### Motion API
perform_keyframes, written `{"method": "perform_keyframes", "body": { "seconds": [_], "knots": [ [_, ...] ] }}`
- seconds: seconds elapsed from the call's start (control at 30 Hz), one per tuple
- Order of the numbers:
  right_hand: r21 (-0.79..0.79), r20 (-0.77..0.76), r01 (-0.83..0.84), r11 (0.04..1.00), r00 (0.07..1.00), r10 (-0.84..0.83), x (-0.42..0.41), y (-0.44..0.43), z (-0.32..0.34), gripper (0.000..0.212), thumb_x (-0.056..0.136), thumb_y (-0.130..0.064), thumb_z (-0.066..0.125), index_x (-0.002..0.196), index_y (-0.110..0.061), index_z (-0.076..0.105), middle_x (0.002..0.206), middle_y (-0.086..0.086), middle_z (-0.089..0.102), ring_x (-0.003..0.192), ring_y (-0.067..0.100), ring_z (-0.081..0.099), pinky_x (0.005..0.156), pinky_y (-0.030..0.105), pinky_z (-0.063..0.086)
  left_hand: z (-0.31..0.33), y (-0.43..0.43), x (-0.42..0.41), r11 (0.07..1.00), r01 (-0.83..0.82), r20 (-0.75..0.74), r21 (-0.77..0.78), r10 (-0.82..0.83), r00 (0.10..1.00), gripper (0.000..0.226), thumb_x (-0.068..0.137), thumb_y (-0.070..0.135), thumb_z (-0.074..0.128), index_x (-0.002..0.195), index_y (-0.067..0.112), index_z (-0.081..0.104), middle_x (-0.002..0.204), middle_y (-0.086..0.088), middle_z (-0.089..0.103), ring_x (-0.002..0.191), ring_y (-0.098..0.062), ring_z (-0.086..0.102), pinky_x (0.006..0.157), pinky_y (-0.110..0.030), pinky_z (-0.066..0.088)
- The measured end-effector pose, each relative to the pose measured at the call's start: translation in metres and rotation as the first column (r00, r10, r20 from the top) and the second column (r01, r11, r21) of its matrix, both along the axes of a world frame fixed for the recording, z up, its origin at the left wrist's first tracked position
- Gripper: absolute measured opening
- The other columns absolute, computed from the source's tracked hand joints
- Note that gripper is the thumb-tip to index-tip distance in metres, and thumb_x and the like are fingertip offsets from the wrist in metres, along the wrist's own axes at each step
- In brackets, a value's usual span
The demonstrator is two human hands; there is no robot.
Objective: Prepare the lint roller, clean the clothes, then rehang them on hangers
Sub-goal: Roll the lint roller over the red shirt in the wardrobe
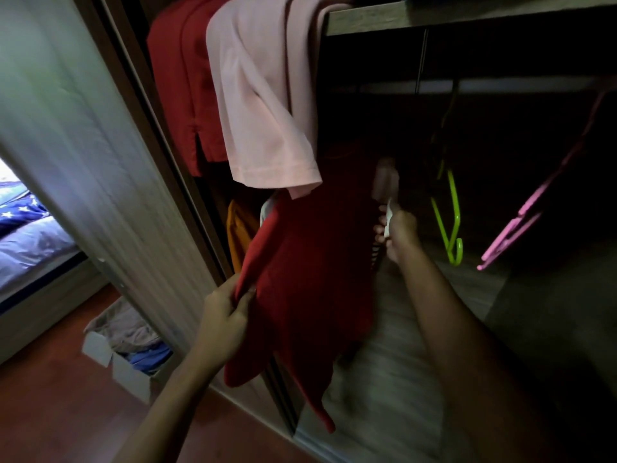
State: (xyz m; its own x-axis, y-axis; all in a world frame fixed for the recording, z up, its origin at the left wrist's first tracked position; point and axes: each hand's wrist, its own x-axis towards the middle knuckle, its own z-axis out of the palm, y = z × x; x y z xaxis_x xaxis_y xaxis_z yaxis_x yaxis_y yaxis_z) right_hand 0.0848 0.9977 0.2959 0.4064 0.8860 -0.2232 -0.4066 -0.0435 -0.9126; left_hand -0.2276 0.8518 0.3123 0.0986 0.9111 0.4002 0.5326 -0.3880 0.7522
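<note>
Fingers (245, 304) on both hands are clamped on something: cloth for the left, a handle for the right. Far left, past the sliding wardrobe door (100, 145), a bed (30, 235) with blue star-printed bedding shows in the gap. Nearer, on the wooden floor (50, 412), sits an open cardboard box (110, 355) holding folded clothes. Right of the box, the left hand (223, 315) pinches the left edge of a red garment (307, 269), thumb and fingers pressed together on a fold of the cloth. This garment hangs in the wardrobe opening, its lower end trailing toward the near edge. What looks like a white hanger (267, 205) peeks out at its upper left, with something orange (237, 228) just beside it. Above, a second red garment (180, 78) hangs at the far left, and a pink garment (263, 95) is draped over the wooden shelf (367, 16), its hem overlapping the top of the red garment. Right of the cloth, the right hand (400, 235) grips the white handle of the lint roller (387, 180), whose blurred roll points upward beside the garment's right edge; whether it touches the fabric I cannot tell. Farther right, a green hanger (449, 212) and a pink hanger (521, 215) hang tilted in the dark wardrobe, well apart from the hands.
</note>
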Motion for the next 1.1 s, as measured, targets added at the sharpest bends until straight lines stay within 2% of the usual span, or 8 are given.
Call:
{"method": "perform_keyframes", "body": {
  "seconds": [0.13, 0.3, 0.47, 0.6, 0.67, 0.83, 0.97, 1.1],
  "knots": [
    [-0.039, 0.054, -0.057, 0.998, 0.997, 0.059, 0.009, 0.01, -0.014, 0.033, 0.105, -0.045, 0.039, 0.096, -0.017, 0.055, 0.067, -0.004, 0.041, 0.038, 0.005, 0.038, 0.038, 0.017, 0.024, -0.003, 0.001, 0.0, 1.0, -0.018, 0.005, -0.006, 0.018, 1.0, 0.04, 0.098, 0.0, 0.052, 0.076, 0.032, 0.056, 0.061, 0.022, 0.057, 0.056, 0.0, 0.051, 0.055, -0.011, 0.036],
    [-0.071, 0.219, -0.345, 0.936, 0.91, 0.352, 0.0, -0.021, -0.048, 0.037, 0.103, -0.048, 0.044, 0.097, -0.015, 0.059, 0.061, -0.001, 0.043, 0.042, 0.011, 0.042, 0.037, 0.019, 0.03, -0.007, 0.004, 0.0, 1.0, -0.022, 0.014, -0.017, 0.022, 1.0, 0.029, 0.096, 0.009, 0.053, 0.08, 0.033, 0.059, 0.064, 0.019, 0.058, 0.058, -0.002, 0.052, 0.057, -0.014, 0.039],
    [-0.141, 0.215, -0.681, 0.718, 0.687, 0.694, -0.025, -0.076, -0.085, 0.036, 0.102, -0.043, 0.049, 0.1, -0.009, 0.06, 0.058, 0.001, 0.042, 0.046, 0.014, 0.044, 0.036, 0.021, 0.035, -0.003, 0.004, 0.005, 1.0, -0.026, 0.042, -0.011, 0.027, 0.999, 0.018, 0.092, 0.024, 0.047, 0.082, 0.033, 0.059, 0.071, 0.0, 0.063, 0.063, -0.002, 0.055, 0.059, -0.013, 0.04],
    [-0.207, 0.238, -0.819, 0.536, 0.489, 0.839, -0.029, -0.089, -0.098, 0.039, 0.1, -0.043, 0.055, 0.099, -0.006, 0.068, 0.06, 0.0, 0.045, 0.052, 0.015, 0.048, 0.043, 0.025, 0.04, -0.004, 0.004, 0.003, 0.999, -0.042, 0.033, -0.002, 0.042, 0.999, 0.019, 0.094, 0.02, 0.048, 0.083, 0.028, 0.061, 0.076, -0.014, 0.067, 0.064, -0.014, 0.059, 0.06, -0.027, 0.044],
    [-0.2, 0.254, -0.791, 0.578, 0.528, 0.811, -0.025, -0.081, -0.099, 0.04, 0.1, -0.041, 0.054, 0.099, -0.004, 0.069, 0.06, 0.0, 0.047, 0.052, 0.016, 0.049, 0.045, 0.025, 0.04, -0.004, 0.003, 0.003, 0.999, -0.041, 0.028, -0.016, 0.042, 0.999, 0.023, 0.098, 0.015, 0.05, 0.083, 0.027, 0.061, 0.077, -0.016, 0.066, 0.067, -0.021, 0.061, 0.06, -0.026, 0.046],
    [-0.148, 0.247, -0.536, 0.831, 0.794, 0.556, 0.001, -0.041, -0.084, 0.036, 0.103, -0.037, 0.048, 0.096, -0.006, 0.066, 0.062, 0.003, 0.047, 0.049, 0.013, 0.048, 0.042, 0.024, 0.035, -0.006, 0.002, 0.006, 0.997, -0.063, 0.018, -0.041, 0.064, 0.998, 0.027, 0.101, 0.012, 0.051, 0.079, 0.025, 0.058, 0.075, -0.019, 0.065, 0.067, -0.025, 0.059, 0.056, -0.02, 0.043],
    [-0.098, 0.024, -0.337, 0.936, 0.94, 0.341, 0.015, -0.013, -0.084, 0.04, 0.102, -0.047, 0.045, 0.101, -0.011, 0.064, 0.062, -0.005, 0.05, 0.05, 0.009, 0.045, 0.047, 0.024, 0.034, -0.008, 0.002, 0.009, 0.996, -0.078, -0.005, -0.036, 0.078, 0.997, 0.036, 0.101, 0.005, 0.051, 0.078, 0.033, 0.056, 0.069, 0.003, 0.061, 0.061, -0.004, 0.059, 0.054, -0.012, 0.041],
    [-0.173, -0.095, -0.191, 0.966, 0.98, 0.177, 0.003, -0.003, -0.098, 0.036, 0.104, -0.045, 0.04, 0.094, -0.015, 0.057, 0.066, -0.005, 0.048, 0.049, 0.008, 0.042, 0.048, 0.023, 0.032, -0.01, 0.003, 0.01, 0.994, -0.087, -0.035, -0.06, 0.085, 0.996, 0.037, 0.098, -0.001, 0.05, 0.075, 0.026, 0.055, 0.064, 0.001, 0.054, 0.055, -0.004, 0.051, 0.053, -0.012, 0.037]
  ]
}}
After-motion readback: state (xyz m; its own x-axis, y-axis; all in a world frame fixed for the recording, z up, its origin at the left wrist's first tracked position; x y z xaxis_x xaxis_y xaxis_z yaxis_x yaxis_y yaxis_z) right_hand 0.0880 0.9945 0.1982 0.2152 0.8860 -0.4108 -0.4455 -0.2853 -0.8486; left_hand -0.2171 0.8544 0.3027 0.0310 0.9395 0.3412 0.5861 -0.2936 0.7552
